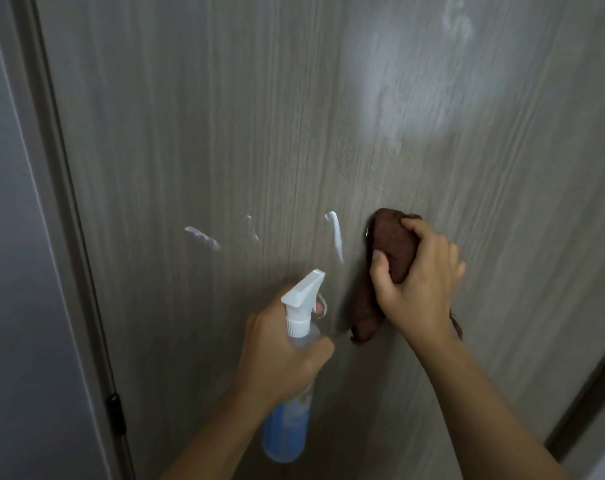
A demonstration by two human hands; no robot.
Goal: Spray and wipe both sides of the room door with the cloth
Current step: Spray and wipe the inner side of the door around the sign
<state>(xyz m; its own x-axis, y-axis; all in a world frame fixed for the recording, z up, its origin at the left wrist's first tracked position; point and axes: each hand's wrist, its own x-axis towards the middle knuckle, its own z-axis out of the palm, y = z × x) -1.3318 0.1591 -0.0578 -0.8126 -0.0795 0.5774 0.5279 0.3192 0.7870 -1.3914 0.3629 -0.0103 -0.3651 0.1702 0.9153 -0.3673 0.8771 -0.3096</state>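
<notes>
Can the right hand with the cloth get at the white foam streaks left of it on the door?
Probably yes. The right hand presses the brown cloth on the door beside the nearest foam streak, with bare door between. The spray bottle in the left hand sits lower.

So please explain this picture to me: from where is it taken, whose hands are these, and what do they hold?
There is one picture, from a camera worn on a person's head, looking forward and down. No machine here: these are the person's own bare hands. The left hand grips a blue spray bottle with a white trigger head. The right hand presses a brown cloth against the grey wood-grain door. White foam streaks sit on the door, left of the cloth.
</notes>
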